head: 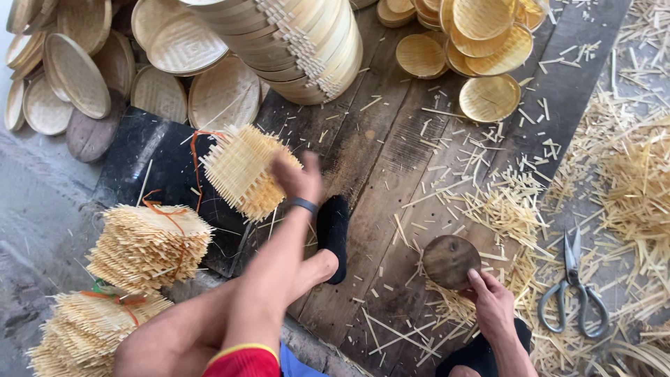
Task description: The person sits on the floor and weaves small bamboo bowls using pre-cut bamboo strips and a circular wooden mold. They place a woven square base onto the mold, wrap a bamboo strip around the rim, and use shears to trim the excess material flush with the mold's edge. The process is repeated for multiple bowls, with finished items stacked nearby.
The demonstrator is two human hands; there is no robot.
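A woven bamboo square [244, 169] held up in the left hand [299, 178], a round wooden block [450, 260] under the right hand [493, 305].

The woven square, pale with bristling cut ends on all sides, is lifted over the dark mat [160, 164], tilted; the left hand's fingers are closed on its right edge, though motion blur hides the exact grip. A dark band [304, 204] circles that wrist. The right hand rests low on the plank floor [391, 160], fingers loosely bent, their tips touching the near rim of the wooden block, which lies flat among bamboo trimmings [502, 202]. Scissors [574, 287] lie just right of it. Tied stacks of woven squares [148, 244] sit at left; round woven lids [488, 98] and stacked hoops [300, 42] lie beyond.
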